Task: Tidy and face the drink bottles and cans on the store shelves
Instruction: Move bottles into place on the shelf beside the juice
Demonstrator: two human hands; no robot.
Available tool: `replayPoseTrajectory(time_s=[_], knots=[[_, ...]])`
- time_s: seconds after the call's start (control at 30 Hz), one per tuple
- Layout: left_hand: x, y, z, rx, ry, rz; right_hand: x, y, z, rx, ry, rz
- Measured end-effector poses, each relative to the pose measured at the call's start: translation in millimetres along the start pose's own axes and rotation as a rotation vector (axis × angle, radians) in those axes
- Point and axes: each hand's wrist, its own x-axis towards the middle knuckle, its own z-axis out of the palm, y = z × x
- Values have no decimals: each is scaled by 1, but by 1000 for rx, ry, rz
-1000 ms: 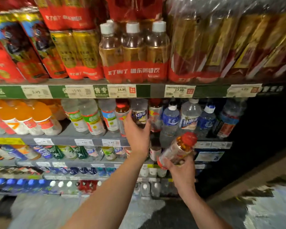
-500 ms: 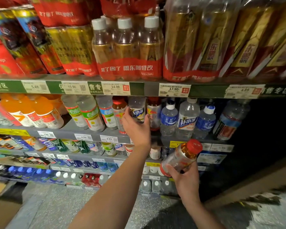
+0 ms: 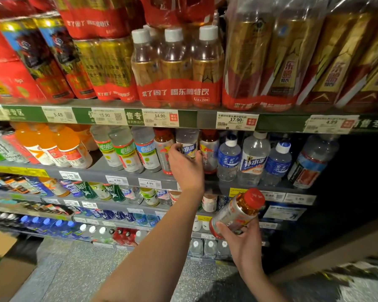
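Observation:
My left hand (image 3: pixel 187 166) reaches into the second shelf and grips a clear bottle with a blue-and-yellow label (image 3: pixel 187 143), which stands between two red-capped amber bottles (image 3: pixel 209 149). My right hand (image 3: pixel 241 239) holds a red-capped amber bottle with a silver label (image 3: pixel 238 211), tilted with its cap up and to the right, in front of the lower shelves. Clear bottles with green and blue labels (image 3: pixel 127 152) stand to the left of my left hand. Blue-labelled water bottles (image 3: pixel 228 159) stand to its right.
Shrink-wrapped multipacks of gold and red drinks (image 3: pixel 177 68) fill the top shelf above a green price rail (image 3: pixel 183 117). Orange bottles (image 3: pixel 63 147) sit far left. Lower shelves carry small bottles and cans (image 3: pixel 109 191). A cardboard box (image 3: pixel 0 269) lies on the speckled floor at lower left.
My left hand has closed further round the clear bottle on the second shelf. My right hand keeps hold of the tilted amber bottle. The view has shifted slightly.

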Motion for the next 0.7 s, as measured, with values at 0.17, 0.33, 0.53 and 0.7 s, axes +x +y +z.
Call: replayPoseTrajectory(time_s=[0.17, 0.33, 0.53, 0.7], knots=[[7, 8, -3, 74, -27, 23, -3, 4, 2, -60, 18, 3], [7, 11, -3, 58, -33, 14, -5, 3, 2, -98, 14, -2], [-2, 12, -10, -82, -31, -71, -2, -1, -1, -33, 12, -36], [-5, -3, -30, -230, -42, -140, 6, -11, 0, 6, 41, -84]])
